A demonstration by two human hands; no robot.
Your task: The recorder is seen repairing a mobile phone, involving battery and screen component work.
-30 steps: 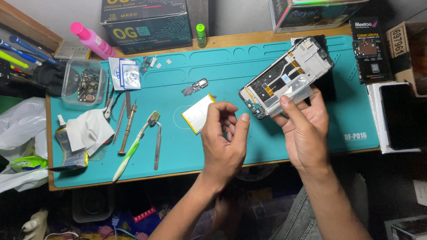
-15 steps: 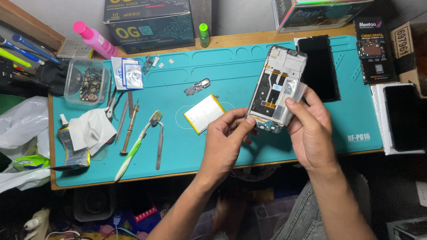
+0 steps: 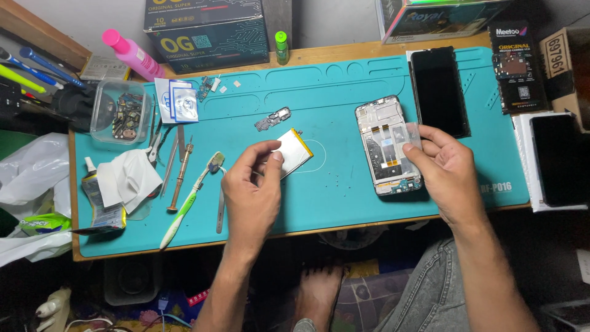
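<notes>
Two hands worked over a teal mat (image 3: 344, 203) that filled the middle of the frame. At far left lay white bags (image 3: 27, 178), with a pink bottle (image 3: 132, 54) and a clear tub (image 3: 120, 112) of small parts at upper left. Below the tub sat a crumpled tissue (image 3: 129, 178), then a screwdriver (image 3: 181, 175) and a toothbrush (image 3: 190, 200) lying aslant. The left hand (image 3: 252, 197) hovered left of centre, thumb and forefinger narrowed to a pinch just beside a battery (image 3: 292, 152) lying flat on the mat; whether they touched it could not be told. Right of centre the opened phone frame (image 3: 387, 144) lay flat, inside up. The right hand (image 3: 448, 172) pinched a small clear film (image 3: 413, 134) over the frame's right edge. A dark screen (image 3: 439, 92) lay at upper right.
</notes>
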